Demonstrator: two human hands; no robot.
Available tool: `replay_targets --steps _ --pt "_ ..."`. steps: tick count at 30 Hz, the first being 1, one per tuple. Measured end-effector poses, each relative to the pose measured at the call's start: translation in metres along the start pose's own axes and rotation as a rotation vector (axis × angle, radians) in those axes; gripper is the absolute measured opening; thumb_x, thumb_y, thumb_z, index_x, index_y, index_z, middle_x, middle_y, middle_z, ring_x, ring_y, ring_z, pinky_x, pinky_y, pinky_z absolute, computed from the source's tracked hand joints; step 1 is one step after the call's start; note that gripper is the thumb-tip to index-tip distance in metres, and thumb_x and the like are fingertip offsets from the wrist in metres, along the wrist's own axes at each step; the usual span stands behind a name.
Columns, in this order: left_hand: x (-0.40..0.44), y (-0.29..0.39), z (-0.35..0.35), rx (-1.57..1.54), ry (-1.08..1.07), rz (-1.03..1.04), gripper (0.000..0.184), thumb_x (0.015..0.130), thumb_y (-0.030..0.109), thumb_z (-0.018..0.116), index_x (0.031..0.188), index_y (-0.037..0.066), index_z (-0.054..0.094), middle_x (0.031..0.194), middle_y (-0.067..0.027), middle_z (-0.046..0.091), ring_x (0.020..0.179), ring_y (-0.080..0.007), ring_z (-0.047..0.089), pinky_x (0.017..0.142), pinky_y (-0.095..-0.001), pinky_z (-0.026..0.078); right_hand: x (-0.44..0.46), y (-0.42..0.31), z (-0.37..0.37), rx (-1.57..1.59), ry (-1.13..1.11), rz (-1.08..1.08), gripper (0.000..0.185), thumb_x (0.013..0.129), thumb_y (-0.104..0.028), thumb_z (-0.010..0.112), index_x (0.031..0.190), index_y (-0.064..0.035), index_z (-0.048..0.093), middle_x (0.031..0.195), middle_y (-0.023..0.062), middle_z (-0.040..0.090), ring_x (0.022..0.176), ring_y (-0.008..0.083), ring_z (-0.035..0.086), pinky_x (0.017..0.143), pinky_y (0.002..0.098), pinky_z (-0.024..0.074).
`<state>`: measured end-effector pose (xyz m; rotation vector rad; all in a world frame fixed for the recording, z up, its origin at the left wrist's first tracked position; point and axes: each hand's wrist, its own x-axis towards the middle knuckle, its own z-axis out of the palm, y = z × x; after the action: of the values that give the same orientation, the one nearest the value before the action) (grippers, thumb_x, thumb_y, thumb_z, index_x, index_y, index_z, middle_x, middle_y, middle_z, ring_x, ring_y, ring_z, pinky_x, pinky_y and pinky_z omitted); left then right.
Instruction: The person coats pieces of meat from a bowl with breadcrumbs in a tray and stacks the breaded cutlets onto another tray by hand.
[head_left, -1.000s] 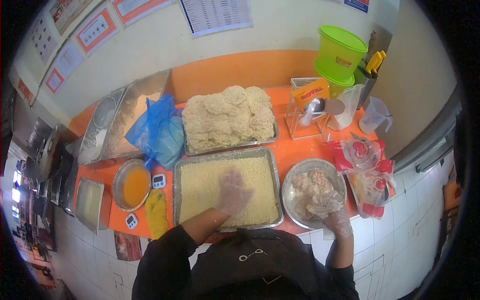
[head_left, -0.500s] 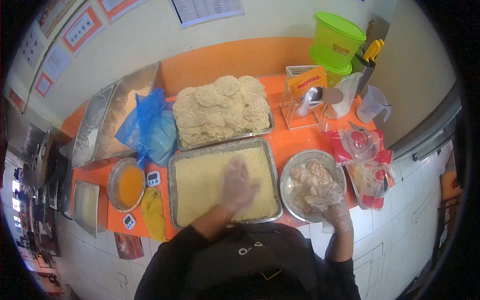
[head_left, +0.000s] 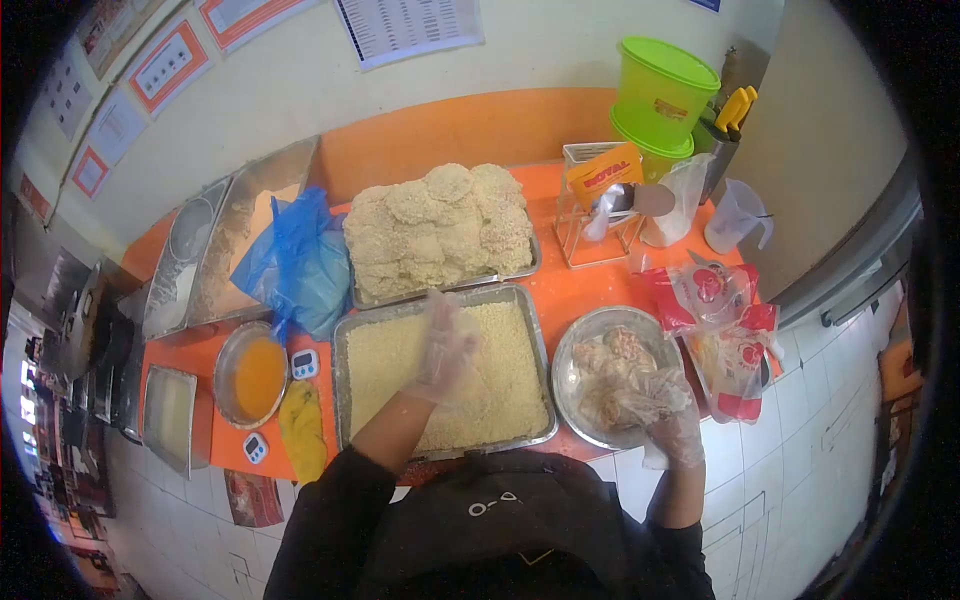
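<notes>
My left hand (head_left: 443, 352), in a loose clear plastic glove, is over the metal tray of pale breadcrumbs (head_left: 490, 360). Its fingers are stretched toward the far edge, with nothing visible in them. At the right, my gloved right hand (head_left: 668, 415) reaches into a round metal bowl (head_left: 568, 405). It is at the raw, coated meat pieces (head_left: 620, 350) there; crumpled plastic hides its fingers. Behind the crumb tray, a second tray is heaped with breaded patties (head_left: 440, 230).
A blue plastic bag (head_left: 305, 265), a bowl of orange liquid (head_left: 257, 375), two timers and a yellow cloth (head_left: 302, 430) lie left. A wire rack (head_left: 570, 235), red-and-clear packets (head_left: 705, 295), a measuring jug (head_left: 733, 218) and green tubs (head_left: 660, 95) stand right.
My left hand has moved left and farther away over the crumbs. The right hand stays at the bowl, shifted only slightly. The whole view has tilted a little.
</notes>
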<state>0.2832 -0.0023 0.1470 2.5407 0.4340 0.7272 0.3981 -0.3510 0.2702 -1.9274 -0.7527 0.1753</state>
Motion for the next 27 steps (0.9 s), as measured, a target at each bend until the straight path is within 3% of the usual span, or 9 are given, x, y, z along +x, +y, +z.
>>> replay_targets --steps 1,3,5,14,16,19,22,25,27 --pt "0.008 0.029 -0.033 -0.096 -0.006 0.010 0.062 0.085 0.041 0.057 0.127 -0.004 0.050 0.128 -0.0285 0.050 0.123 -0.0399 0.047 0.103 -0.0485 0.035 -0.002 -0.001 0.000 0.032 0.003 -0.012 0.021 0.075 -0.010 0.076 0.093 -0.0023 0.068 0.090 0.0092 0.069 0.084 0.0224 0.064 0.074 0.0346 0.0512" --pt "0.017 0.103 -0.078 0.222 -0.714 -0.377 0.039 0.080 0.033 0.060 0.096 -0.002 0.066 0.094 -0.0217 0.066 0.093 -0.0366 0.064 0.084 -0.0464 0.048 -0.004 -0.003 -0.003 -0.004 -0.006 -0.015 0.021 0.075 -0.011 0.076 0.093 -0.0026 0.068 0.090 0.0091 0.069 0.084 0.0227 0.064 0.075 0.0353 0.0510" --pt "-0.037 0.092 -0.047 0.379 -0.688 -0.079 0.027 0.076 0.029 0.062 0.075 0.002 0.067 0.077 -0.0202 0.065 0.077 -0.0357 0.065 0.072 -0.0499 0.049 -0.001 -0.001 -0.004 -0.065 -0.009 -0.047 0.022 0.075 -0.012 0.076 0.094 -0.0028 0.068 0.090 0.0093 0.068 0.084 0.0231 0.064 0.075 0.0362 0.0507" --pt "0.007 0.072 -0.073 0.257 -0.715 -0.200 0.029 0.079 0.029 0.058 0.084 0.003 0.068 0.086 -0.0207 0.066 0.079 -0.0403 0.063 0.072 -0.0488 0.049 -0.003 0.010 -0.004 -0.049 -0.168 0.056 0.045 0.076 -0.015 0.077 0.116 -0.0038 0.059 0.112 0.0107 0.063 0.102 0.0238 0.060 0.089 0.0363 0.0481" --pt "0.023 0.061 -0.100 0.207 -0.600 -0.014 0.034 0.079 0.034 0.058 0.087 0.002 0.066 0.085 -0.0221 0.065 0.078 -0.0411 0.062 0.072 -0.0484 0.048 -0.003 0.012 -0.006 -0.011 -0.171 0.077 0.045 0.076 -0.015 0.077 0.115 -0.0037 0.059 0.113 0.0110 0.063 0.103 0.0245 0.059 0.089 0.0364 0.0481" --pt "0.028 0.043 -0.125 0.262 -0.360 -0.125 0.037 0.078 0.035 0.060 0.090 0.000 0.064 0.086 -0.0224 0.065 0.079 -0.0402 0.062 0.073 -0.0501 0.047 -0.007 0.009 0.000 0.094 -0.039 0.074 0.025 0.075 -0.011 0.076 0.097 -0.0037 0.066 0.095 0.0090 0.068 0.089 0.0217 0.064 0.079 0.0343 0.0515" --pt "0.013 0.049 -0.134 0.257 0.034 -0.197 0.036 0.076 0.032 0.064 0.090 -0.001 0.061 0.086 -0.0229 0.064 0.083 -0.0386 0.061 0.075 -0.0495 0.047 -0.006 0.015 0.000 -0.033 -0.051 -0.018 0.029 0.075 -0.011 0.076 0.101 -0.0034 0.065 0.096 0.0080 0.068 0.089 0.0209 0.064 0.079 0.0349 0.0514" --pt "-0.044 0.045 -0.101 0.405 -0.505 -0.120 0.049 0.084 0.030 0.061 0.115 -0.007 0.051 0.110 -0.0262 0.058 0.104 -0.0402 0.055 0.093 -0.0446 0.043 -0.003 0.015 -0.006 -0.101 -0.132 -0.010 0.034 0.076 -0.010 0.077 0.106 -0.0032 0.063 0.099 0.0070 0.067 0.091 0.0203 0.063 0.081 0.0357 0.0510" --pt "-0.091 0.027 -0.074 0.540 -0.561 0.116 0.041 0.086 0.023 0.059 0.117 -0.004 0.052 0.108 -0.0244 0.058 0.101 -0.0384 0.056 0.091 -0.0445 0.044 -0.002 0.018 -0.004 -0.009 -0.138 0.046 0.038 0.076 -0.011 0.077 0.110 -0.0034 0.061 0.104 0.0073 0.066 0.095 0.0206 0.062 0.084 0.0357 0.0503"
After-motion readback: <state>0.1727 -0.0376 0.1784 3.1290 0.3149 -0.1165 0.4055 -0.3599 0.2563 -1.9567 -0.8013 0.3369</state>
